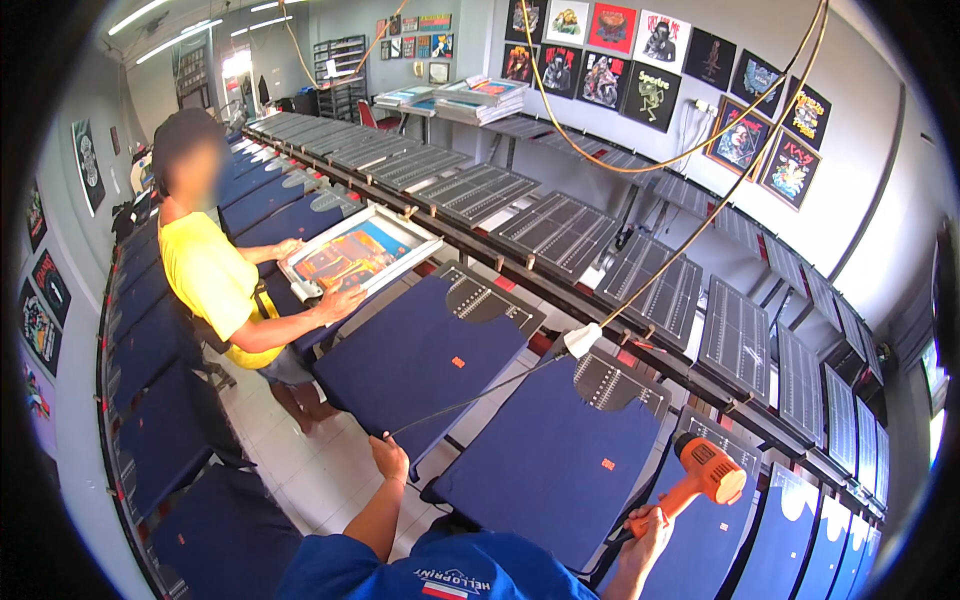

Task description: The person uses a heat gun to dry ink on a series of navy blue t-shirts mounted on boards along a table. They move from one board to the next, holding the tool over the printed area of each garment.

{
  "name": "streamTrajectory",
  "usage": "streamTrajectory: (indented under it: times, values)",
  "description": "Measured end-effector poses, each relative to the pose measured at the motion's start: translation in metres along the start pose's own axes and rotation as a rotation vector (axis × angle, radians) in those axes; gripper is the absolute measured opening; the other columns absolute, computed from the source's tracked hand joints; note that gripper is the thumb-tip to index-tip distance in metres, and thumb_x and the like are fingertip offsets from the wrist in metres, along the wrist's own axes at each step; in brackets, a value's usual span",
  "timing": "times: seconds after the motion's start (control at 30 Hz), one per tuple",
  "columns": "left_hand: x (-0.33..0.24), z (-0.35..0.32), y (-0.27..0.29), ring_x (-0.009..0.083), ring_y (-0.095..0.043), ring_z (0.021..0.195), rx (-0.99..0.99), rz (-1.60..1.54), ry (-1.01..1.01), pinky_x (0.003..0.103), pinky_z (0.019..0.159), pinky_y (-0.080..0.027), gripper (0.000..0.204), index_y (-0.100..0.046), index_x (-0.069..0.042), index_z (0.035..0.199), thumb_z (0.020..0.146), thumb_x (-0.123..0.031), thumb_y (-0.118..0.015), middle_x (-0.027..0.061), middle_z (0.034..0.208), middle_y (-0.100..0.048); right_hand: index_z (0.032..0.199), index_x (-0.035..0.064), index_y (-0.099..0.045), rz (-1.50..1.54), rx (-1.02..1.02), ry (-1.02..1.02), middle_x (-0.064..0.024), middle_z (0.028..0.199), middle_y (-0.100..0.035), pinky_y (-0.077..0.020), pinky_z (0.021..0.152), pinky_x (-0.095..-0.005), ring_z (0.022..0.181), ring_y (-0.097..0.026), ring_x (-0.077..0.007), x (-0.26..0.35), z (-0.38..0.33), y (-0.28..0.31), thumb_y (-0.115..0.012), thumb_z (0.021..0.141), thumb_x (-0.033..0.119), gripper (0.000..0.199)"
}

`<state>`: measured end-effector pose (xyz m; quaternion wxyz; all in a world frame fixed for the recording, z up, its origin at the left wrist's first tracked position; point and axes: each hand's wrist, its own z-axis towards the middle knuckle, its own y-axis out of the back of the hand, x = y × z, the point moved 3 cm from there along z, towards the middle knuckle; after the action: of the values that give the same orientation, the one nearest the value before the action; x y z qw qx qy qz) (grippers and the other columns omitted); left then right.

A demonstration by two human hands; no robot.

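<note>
My right hand (652, 532) grips the handle of an orange heat gun (708, 470), which is tilted over the navy fabric pieces on the right. Out to the left, my left hand (389, 460) is closed around a thin dark cord (478, 396). That cord runs up to a white connector (581, 340) hanging from a yellowish cable. Between my hands a navy fabric piece (550, 470) lies flat on a board, with a small orange print near its right side. Another navy piece (410, 355) with a similar print lies beyond my left hand.
A co-worker in a yellow shirt (215, 270) stands at the left, holding a printing screen frame (425, 247) in both hands. Long rows of dark perforated boards (556, 232) extend into the room. Yellowish cable (690, 235) droops from above across the boards.
</note>
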<state>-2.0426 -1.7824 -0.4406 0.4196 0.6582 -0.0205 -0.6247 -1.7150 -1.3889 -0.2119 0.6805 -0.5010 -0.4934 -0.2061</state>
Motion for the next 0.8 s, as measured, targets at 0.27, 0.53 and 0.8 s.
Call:
streamTrajectory:
  times: [0.27,0.53,0.8]
  values:
    - [0.016,0.008,0.01,0.0424,-0.052,0.111,0.2,0.094,-0.039,0.047,0.096,-0.042,0.036,-0.051,0.008,0.115,0.102,-0.025,-0.047,0.0277,0.114,-0.056,0.126,0.0009,-0.047,-0.037,0.054,-0.2,-0.0075,0.078,-0.058,-0.0482,0.055,-0.0291,0.068,-0.059,-0.0166,-0.017,-0.018,-0.046,-0.059,0.095,0.025,0.041]
    - [0.018,0.08,0.044,0.041,-0.052,0.109,0.11,0.202,-0.164,0.047,0.095,-0.042,0.035,-0.051,0.007,0.12,0.101,-0.022,-0.047,0.0244,0.116,-0.054,0.126,0.0,-0.045,-0.082,0.28,-0.394,-0.0111,0.081,-0.061,-0.049,0.056,-0.03,0.069,-0.061,-0.0193,-0.055,-0.035,-0.134,-0.058,0.097,0.03,0.044]
    - [-0.002,0.257,0.051,0.0396,-0.053,0.114,0.007,0.252,-0.209,0.045,0.097,-0.044,0.037,-0.053,0.005,0.123,0.104,-0.024,-0.042,0.0235,0.124,-0.053,0.129,-0.0009,-0.042,-0.091,0.461,-0.59,-0.0162,0.092,-0.065,-0.0521,0.064,-0.0321,0.076,-0.067,-0.0224,-0.133,-0.059,-0.257,-0.062,0.096,0.035,0.053]
